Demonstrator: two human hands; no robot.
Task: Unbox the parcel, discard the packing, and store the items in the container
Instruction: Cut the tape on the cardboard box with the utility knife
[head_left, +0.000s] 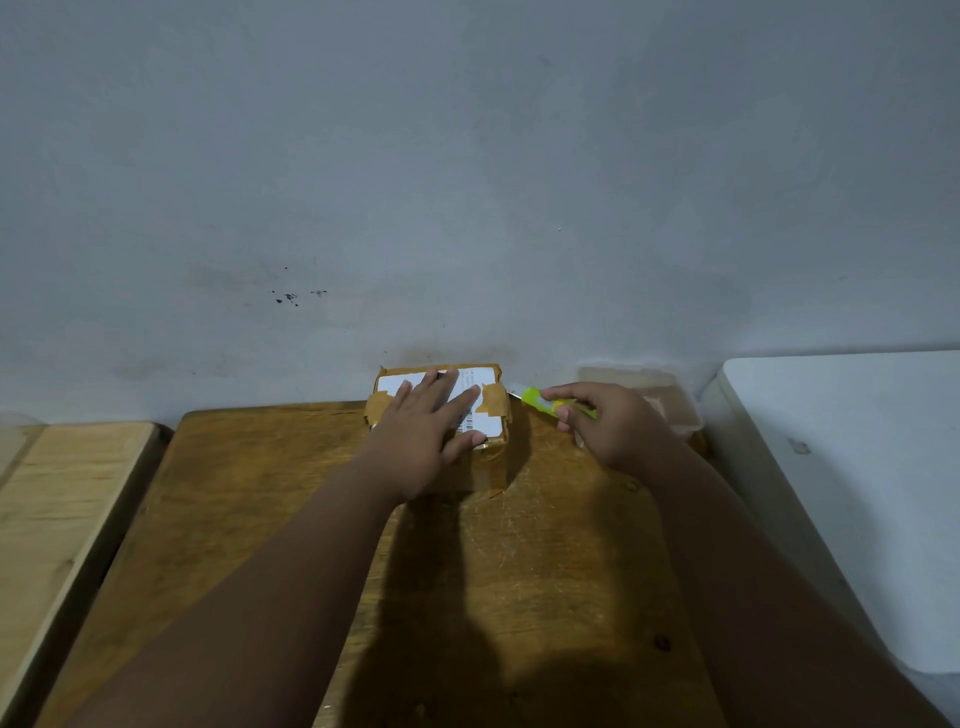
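Observation:
A small cardboard parcel (493, 402), taped brown and bearing a white shipping label, sits at the far edge of the wooden table (519, 545) against the wall. My left hand (428, 431) lies flat on top of the parcel, fingers spread, pressing on the label. My right hand (608, 423) grips a lime-green utility knife (540, 399), whose blade tip points left at the parcel's right upper edge, close to the tape. A clear plastic container (670, 400) stands behind my right hand, partly hidden by it.
A grey wall rises directly behind the table. A lighter wooden surface (62, 499) adjoins the table on the left. A white surface (852, 467) borders it on the right, beside the container.

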